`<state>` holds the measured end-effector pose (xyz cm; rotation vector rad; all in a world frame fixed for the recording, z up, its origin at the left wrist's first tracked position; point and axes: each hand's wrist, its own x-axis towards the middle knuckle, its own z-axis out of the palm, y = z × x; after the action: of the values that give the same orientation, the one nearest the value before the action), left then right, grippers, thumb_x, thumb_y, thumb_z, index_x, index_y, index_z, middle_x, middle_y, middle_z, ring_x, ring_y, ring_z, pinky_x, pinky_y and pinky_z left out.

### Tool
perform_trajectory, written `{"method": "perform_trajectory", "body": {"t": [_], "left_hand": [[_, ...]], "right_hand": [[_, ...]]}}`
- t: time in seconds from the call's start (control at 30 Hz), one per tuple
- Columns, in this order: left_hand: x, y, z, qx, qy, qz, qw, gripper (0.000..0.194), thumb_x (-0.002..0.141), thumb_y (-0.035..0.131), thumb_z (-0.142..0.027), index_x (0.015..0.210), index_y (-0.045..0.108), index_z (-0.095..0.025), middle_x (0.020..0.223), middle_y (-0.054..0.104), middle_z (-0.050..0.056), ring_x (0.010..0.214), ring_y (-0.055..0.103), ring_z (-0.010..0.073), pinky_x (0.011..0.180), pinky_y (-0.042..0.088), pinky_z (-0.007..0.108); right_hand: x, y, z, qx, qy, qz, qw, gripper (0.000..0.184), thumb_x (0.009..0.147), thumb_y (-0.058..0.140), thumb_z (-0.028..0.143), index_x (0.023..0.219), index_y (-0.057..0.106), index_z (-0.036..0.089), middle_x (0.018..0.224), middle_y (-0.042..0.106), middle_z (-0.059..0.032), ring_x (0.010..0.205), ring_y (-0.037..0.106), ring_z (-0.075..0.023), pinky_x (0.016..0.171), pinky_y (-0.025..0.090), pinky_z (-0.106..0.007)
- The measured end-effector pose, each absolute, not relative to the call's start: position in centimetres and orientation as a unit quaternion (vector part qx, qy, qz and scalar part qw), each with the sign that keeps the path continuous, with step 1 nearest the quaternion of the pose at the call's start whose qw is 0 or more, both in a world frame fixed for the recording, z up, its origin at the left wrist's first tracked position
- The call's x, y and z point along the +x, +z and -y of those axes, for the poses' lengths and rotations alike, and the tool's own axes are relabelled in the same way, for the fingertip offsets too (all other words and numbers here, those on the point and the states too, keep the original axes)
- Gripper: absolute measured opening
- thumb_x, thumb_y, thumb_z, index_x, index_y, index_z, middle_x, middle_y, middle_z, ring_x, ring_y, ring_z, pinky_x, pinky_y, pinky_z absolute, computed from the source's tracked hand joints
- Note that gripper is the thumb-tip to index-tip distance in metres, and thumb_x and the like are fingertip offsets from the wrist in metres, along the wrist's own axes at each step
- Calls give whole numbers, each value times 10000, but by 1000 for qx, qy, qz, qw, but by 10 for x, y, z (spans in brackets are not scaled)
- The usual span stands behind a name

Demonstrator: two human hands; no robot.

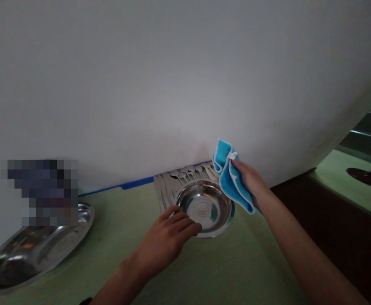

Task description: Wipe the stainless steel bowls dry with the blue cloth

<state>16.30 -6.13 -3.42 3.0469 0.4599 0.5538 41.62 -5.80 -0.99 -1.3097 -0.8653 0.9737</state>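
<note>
A shiny round metal bowl [206, 212] is in the middle, with my left hand [171, 233] at its near-left rim. The fingers of that hand curl at the edge and grip the bowl; their tips are partly hidden. My right hand [249, 180] is closed on a folded blue cloth [226, 176] with a pale border and a small white tag. The cloth hangs just above the bowl's right side. Behind the bowl, forks, spoons and knives [190, 171] lie side by side along the wall, partly covered by the bowl.
A large oval metal tray [39, 254] rests on the green tabletop [118, 228] at the left, partly behind a blurred-out patch. A pale wall [172, 84] rises behind the table, with blue tape [137, 183] along its foot. Dark floor lies at the right.
</note>
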Motion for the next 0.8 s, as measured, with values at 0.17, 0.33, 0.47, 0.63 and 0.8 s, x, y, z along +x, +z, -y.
{"method": "perform_trajectory", "body": {"t": [0.17, 0.33, 0.47, 0.63, 0.8], "left_hand": [[124, -24, 66, 960, 220, -169, -19, 281, 829, 436, -56, 1043, 561, -189, 876, 676, 21, 803, 597, 165, 816, 404, 367], [82, -15, 61, 950, 238, -198, -37, 316, 805, 491, -44, 1089, 537, -175, 907, 668, 27, 811, 588, 145, 788, 406, 328], [77, -11, 62, 950, 239, -197, -32, 292, 813, 496, -55, 1066, 550, -191, 910, 665, 10, 819, 580, 139, 780, 407, 316], [106, -13, 67, 964, 198, -178, -6, 258, 848, 425, -75, 1012, 570, -210, 893, 663, -8, 825, 571, 156, 824, 383, 355], [148, -22, 63, 976, 165, -142, 27, 290, 832, 419, -59, 1028, 561, -219, 926, 651, -5, 862, 550, 167, 848, 355, 365]], "right_hand": [[380, -1, 52, -531, 468, 408, 576, 417, 760, 527, 545, 956, 649, 197, 825, 717, -41, 713, 670, -192, 660, 537, -295], [351, -3, 45, -508, 508, 422, 553, 400, 773, 520, 528, 999, 641, 221, 857, 717, -35, 695, 670, -184, 693, 537, -314], [352, 6, 44, -519, 503, 399, 564, 348, 770, 543, 504, 945, 660, 226, 798, 723, -13, 669, 670, -171, 651, 537, -283], [392, 18, 53, -548, 453, 373, 596, 304, 757, 575, 473, 870, 672, 209, 749, 722, -16, 656, 673, -179, 622, 534, -275], [444, 5, 72, -617, 381, 320, 610, 383, 728, 572, 533, 896, 674, 204, 716, 719, -27, 687, 677, -205, 647, 527, -308]]}}
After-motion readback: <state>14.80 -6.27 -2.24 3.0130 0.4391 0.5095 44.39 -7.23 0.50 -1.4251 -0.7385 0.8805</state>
